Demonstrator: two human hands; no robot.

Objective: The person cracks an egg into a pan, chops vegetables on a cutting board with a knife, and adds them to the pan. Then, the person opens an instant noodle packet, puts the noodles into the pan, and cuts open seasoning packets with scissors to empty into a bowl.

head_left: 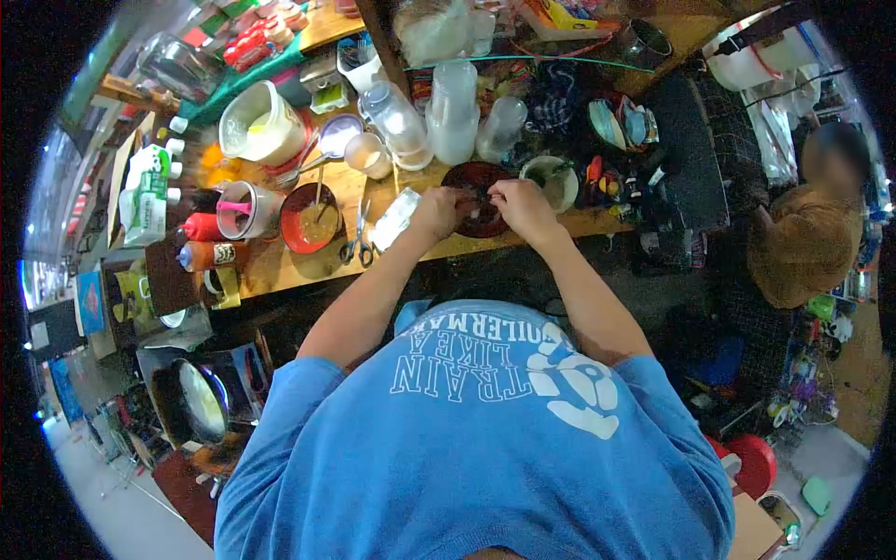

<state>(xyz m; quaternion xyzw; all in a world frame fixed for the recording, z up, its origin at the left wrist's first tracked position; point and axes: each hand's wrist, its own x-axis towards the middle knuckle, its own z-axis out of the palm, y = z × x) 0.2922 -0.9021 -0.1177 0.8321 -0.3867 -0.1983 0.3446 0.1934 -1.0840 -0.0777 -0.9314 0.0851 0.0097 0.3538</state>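
Both hands are held over a dark red bowl (473,175) on the wooden counter. The fingertips of my left hand (441,213) are pinched together above its left side. My right hand (525,207) is closed too, thumb and fingers pressed together over the right side. Whatever small thing they hold is too small to make out, and the bowl's contents are mostly hidden. Beside my left hand lies a white packet (394,220), with black scissors (357,245) left of it. A pale bowl with dark contents (551,183) stands just right of my right hand.
Stacked clear plastic cups (454,117) stand behind the bowl. To the left are a red bowl with a spoon (311,219), a white tub (265,123), sauce bottles (213,256) and a carton (147,196). A person (810,233) is at the right.
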